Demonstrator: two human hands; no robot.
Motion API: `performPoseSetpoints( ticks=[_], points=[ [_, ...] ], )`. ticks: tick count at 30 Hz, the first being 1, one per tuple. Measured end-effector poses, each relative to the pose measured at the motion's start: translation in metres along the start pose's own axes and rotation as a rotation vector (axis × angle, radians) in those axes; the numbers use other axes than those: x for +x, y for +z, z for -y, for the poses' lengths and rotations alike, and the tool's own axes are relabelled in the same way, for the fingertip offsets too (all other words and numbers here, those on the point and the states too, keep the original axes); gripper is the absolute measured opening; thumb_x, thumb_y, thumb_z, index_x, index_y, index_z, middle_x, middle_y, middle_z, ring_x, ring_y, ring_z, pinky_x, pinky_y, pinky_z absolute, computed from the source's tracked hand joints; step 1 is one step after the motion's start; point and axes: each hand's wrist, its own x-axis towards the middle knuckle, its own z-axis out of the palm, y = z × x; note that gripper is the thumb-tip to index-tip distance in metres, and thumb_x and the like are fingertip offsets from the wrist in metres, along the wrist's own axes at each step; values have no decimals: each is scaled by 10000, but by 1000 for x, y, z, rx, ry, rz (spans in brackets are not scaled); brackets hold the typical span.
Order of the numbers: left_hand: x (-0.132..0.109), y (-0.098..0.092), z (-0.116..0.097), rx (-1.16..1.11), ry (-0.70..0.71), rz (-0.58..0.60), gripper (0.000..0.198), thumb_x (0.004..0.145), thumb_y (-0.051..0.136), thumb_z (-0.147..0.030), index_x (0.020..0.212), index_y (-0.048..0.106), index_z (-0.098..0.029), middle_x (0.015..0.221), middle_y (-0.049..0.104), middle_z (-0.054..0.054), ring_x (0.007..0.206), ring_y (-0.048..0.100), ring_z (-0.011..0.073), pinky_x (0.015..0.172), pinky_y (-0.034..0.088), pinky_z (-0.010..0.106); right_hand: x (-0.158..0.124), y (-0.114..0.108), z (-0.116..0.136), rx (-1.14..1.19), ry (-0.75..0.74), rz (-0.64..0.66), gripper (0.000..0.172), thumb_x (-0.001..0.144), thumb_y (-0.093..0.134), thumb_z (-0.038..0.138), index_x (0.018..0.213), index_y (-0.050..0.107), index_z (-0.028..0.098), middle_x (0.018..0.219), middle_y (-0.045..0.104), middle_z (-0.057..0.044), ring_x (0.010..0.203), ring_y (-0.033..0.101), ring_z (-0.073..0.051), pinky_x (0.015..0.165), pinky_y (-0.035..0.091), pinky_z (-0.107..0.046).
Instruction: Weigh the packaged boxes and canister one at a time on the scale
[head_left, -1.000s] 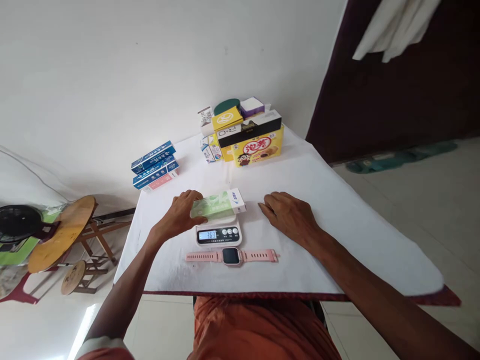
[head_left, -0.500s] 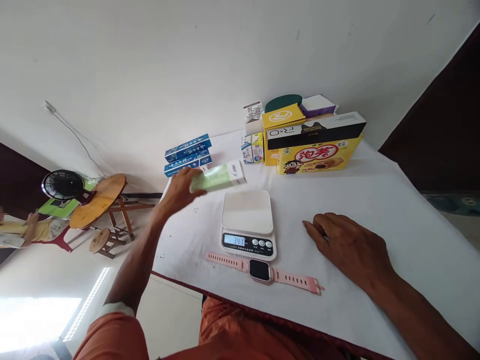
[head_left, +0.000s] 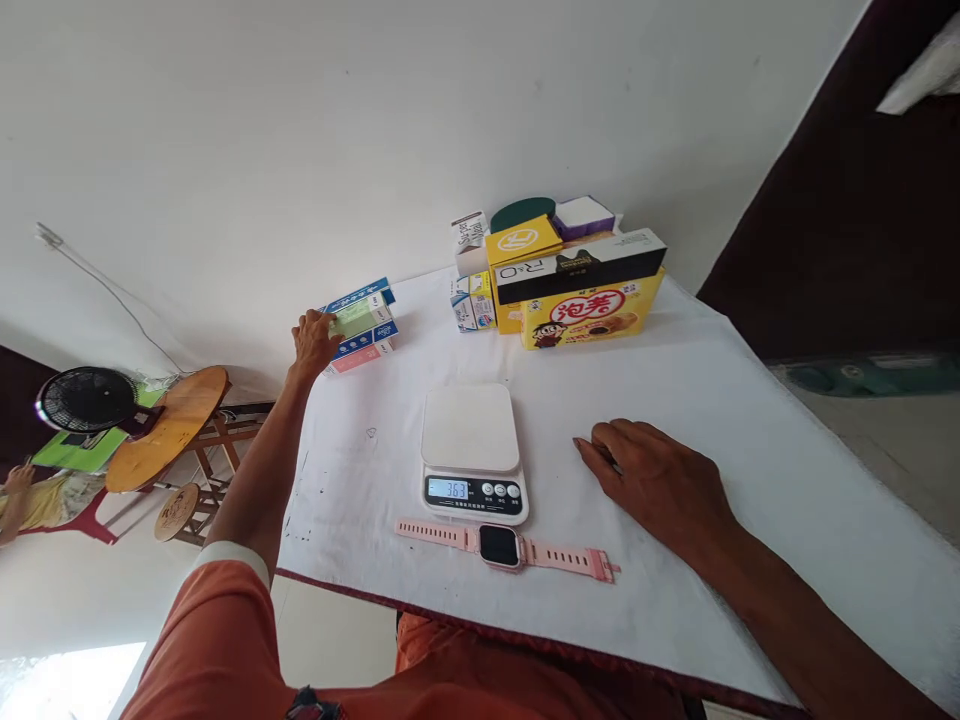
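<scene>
At the far left of the table, my left hand grips the near end of a green and white toothpaste box. That box lies among similar long boxes: a blue box behind it, another blue box in front, and a pink one below. My fingers hide their left ends. My right hand rests on the cloth with its fingers curled in and nothing visible in them. Between my hands stands a white kitchen scale, its plate bare and its display lit. A pink-strapped smartwatch lies stretched out before the scale.
Against the wall stand a yellow snack box, a black and white box, a small blue and white box and a dark green round lid. Off the table at left are a fan, a round wooden table and another person's arm.
My left hand has carried the green toothpaste box from above the scale's far side leftward onto the group of long boxes. My view has turned slightly right. My right hand stays on the table.
</scene>
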Motion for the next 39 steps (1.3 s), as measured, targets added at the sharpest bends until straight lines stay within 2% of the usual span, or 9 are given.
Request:
performPoseSetpoints(
  ticks=[3, 5, 10, 13, 18, 20, 24, 32, 39],
  points=[
    [-3, 0, -15, 3, 29, -39, 460, 921, 686, -378, 1352, 586, -254, 1469, 541, 216, 1368, 475, 436, 1092, 381, 604, 1, 0, 2, -16, 7, 5, 393, 1075, 428, 306, 718, 560, 206, 709, 640, -38, 732, 603, -177, 611, 325, -305],
    [-6, 1, -38, -8, 117, -57, 486, 917, 697, -368, 1370, 574, -243, 1477, 534, 215, 1381, 467, 429, 1102, 377, 588, 2, 0, 3, -19, 26, 27, 378, 1068, 444, 289, 726, 579, 201, 723, 652, -44, 753, 602, -180, 620, 313, -308],
    [-27, 6, -133, -136, 474, 33, 445, 928, 693, -316, 1353, 583, -241, 1402, 595, 166, 1315, 542, 369, 1073, 420, 531, 4, -2, 6, -29, 68, 86, 331, 1050, 481, 263, 765, 633, 189, 763, 676, -64, 783, 592, -194, 624, 291, -313],
    [-35, 7, -189, -211, 607, 62, 434, 940, 703, -347, 1341, 574, -243, 1371, 600, 148, 1271, 566, 339, 1043, 448, 494, 5, -4, 7, -48, 72, 98, 322, 1054, 478, 242, 797, 663, 181, 772, 680, -67, 799, 599, -197, 633, 303, -311],
    [-9, -3, -251, -287, 620, -112, 539, 943, 704, -530, 1370, 533, -249, 1402, 541, 177, 1334, 494, 394, 1061, 416, 525, 7, -7, 8, -40, 70, 120, 292, 1054, 498, 218, 834, 686, 179, 808, 690, -72, 824, 600, -197, 650, 315, -307],
    [8, -7, -267, -252, 617, -91, 622, 901, 730, -598, 1378, 529, -253, 1410, 529, 187, 1338, 476, 423, 1061, 404, 557, 8, -8, 8, -38, 70, 131, 276, 1054, 508, 212, 853, 694, 177, 818, 693, -74, 825, 599, -198, 652, 316, -308],
    [24, -8, -286, -143, 604, -5, 647, 892, 696, -668, 1329, 571, -208, 1375, 546, 203, 1289, 486, 420, 1075, 387, 564, 10, -11, 10, -41, 79, 155, 259, 1048, 522, 200, 868, 708, 176, 822, 703, -80, 823, 604, -203, 645, 314, -314],
    [1, 4, -286, -131, 693, -91, 703, 954, 617, -624, 1537, 461, -262, 1518, 499, 199, 1400, 426, 419, 1169, 298, 564, 11, -13, 12, -38, 88, 180, 263, 1049, 512, 196, 893, 722, 169, 854, 717, -89, 843, 619, -205, 653, 331, -314],
    [-6, 10, -282, -149, 736, -103, 579, 1011, 547, -354, 1573, 457, -244, 1606, 454, 203, 1503, 372, 413, 1217, 250, 580, 11, -12, 11, -42, 91, 171, 266, 1045, 511, 201, 864, 703, 176, 834, 707, -82, 833, 611, -202, 645, 310, -312]
  ],
)
